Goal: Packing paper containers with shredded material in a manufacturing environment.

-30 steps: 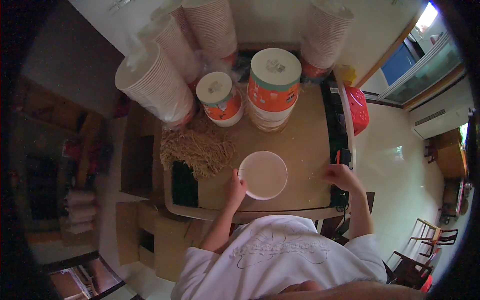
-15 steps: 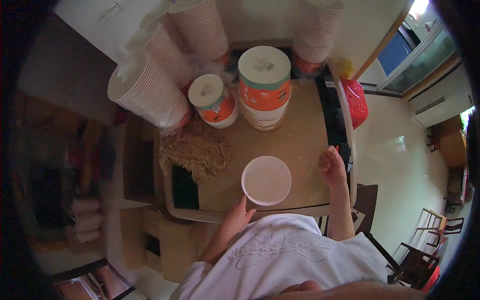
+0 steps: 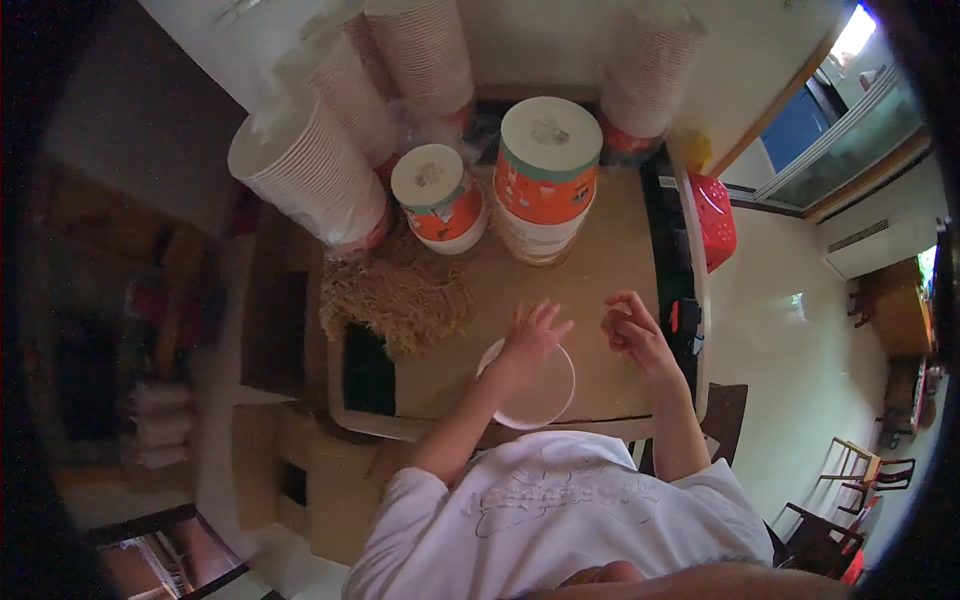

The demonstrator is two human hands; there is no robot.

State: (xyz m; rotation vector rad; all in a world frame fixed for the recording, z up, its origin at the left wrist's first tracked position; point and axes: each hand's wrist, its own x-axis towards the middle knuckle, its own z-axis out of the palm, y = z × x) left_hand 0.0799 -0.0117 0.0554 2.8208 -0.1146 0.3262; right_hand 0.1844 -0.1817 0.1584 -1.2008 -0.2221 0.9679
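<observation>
A round white paper tub [image 3: 545, 402] stands near the table's front edge, its rim facing up. My left hand [image 3: 532, 345] reaches over its upper left part with fingers spread and hides some of the rim. Just to the right, my right hand [image 3: 636, 335] hovers above the board, its fingers bent and apart; I make out nothing in them. Beyond the hands are two upturned stacks of orange-and-white paper tubs, a larger one [image 3: 548, 190] and a smaller one [image 3: 438, 200]. A heap of tan shredded paper [image 3: 395, 300] lies to the left.
Tall nested stacks of white tubs in plastic [image 3: 310, 170] line the table's back left, with another stack [image 3: 650, 75] at the back right. A red basket [image 3: 712, 222] is beyond the right edge. A black-and-orange object [image 3: 685, 318] lies by that edge. Cardboard boxes [image 3: 340, 490] stand lower left.
My left hand has moved from beside the tub's near rim up over it, fingers spreading. My right hand has shifted left, and its curled fingers have loosened.
</observation>
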